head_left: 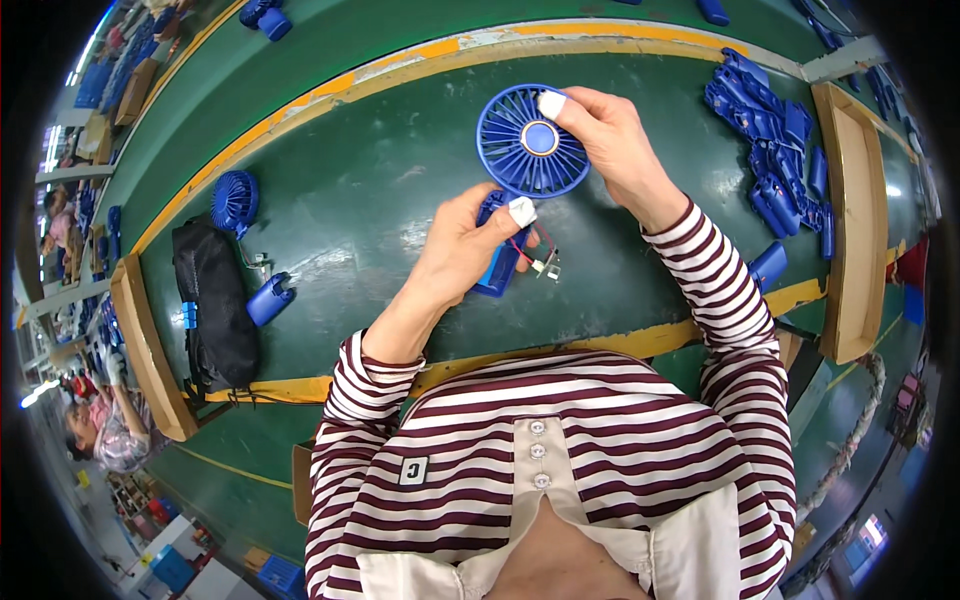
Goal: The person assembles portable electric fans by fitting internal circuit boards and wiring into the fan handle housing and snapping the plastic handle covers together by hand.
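Head view: just above the middle of the frame, the right hand (622, 145) pinches a round blue fan head (540, 138) by the upper right of its rim, the thumb on the near face and the other fingers mostly hidden behind it. That thumb wears a white cover (551, 105) at its tip. The fan head lies to the left of this hand, its ribbed face and ringed hub turned toward the camera. Below and to the left, near the centre of the frame, the left hand (450, 240) is closed around a blue handle (490, 278), its white-tipped thumb across the upper part; the handle shows above and below the grip. Thin wires (522, 254) and a small circuit board (553, 271) hang out just right of that hand. The fan head's lower rim is close to the handle's top; whether they touch cannot be told. Both hands are above the green tabletop (350, 250). At the left of the frame lie another blue fan (234, 203), a black pouch (213, 300) and a blue casing piece (269, 299). At the upper right, blue casings (760, 115) are heaped beside a cardboard tray (858, 230).
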Available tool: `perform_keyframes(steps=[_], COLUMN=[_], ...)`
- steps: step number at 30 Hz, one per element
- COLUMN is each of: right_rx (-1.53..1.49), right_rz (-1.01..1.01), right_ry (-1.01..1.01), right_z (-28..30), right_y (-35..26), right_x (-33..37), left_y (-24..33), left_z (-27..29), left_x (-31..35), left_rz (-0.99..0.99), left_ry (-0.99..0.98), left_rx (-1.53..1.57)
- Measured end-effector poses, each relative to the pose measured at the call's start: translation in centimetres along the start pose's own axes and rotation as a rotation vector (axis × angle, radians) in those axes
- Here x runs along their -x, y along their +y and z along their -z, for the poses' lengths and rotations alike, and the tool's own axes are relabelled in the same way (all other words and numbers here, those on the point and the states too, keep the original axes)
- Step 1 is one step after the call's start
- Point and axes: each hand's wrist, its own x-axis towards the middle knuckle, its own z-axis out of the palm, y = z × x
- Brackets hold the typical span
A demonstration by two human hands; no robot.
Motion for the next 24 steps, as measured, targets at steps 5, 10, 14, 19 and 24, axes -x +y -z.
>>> perform_keyframes(steps=[5, 10, 14, 19, 24], right_rx=[0.018, 0.354, 0.834, 0.909, 0.904], right_rz=[-0.024, 0.397, 1.030, 1.124, 1.206], right_ry=[0.008, 0.199, 0.127, 0.036, 0.081], right_z=[0.0, -0.5, 0.2, -2.0, -2.6], right_y=[0.1, 0.8, 0.6, 1.9, 2.3], right_x=[-0.4, 0.0, 3.8, 5.3, 5.0], left_y=[0.2, 0.2, 0.0, -0.9, -1.0], left_z=[-0.1, 0.7, 1.9, 2.0, 1.1], left_x=[-0.3, -0.2, -0.9, -1.1, -0.7], left_rz=[0.006, 0.062, 0.102, 0.139, 0.143], left_ry=[0.033, 0.115, 0.180, 0.181, 0.195], left_rx=[0.021, 0.179, 0.413, 0.561, 0.543])
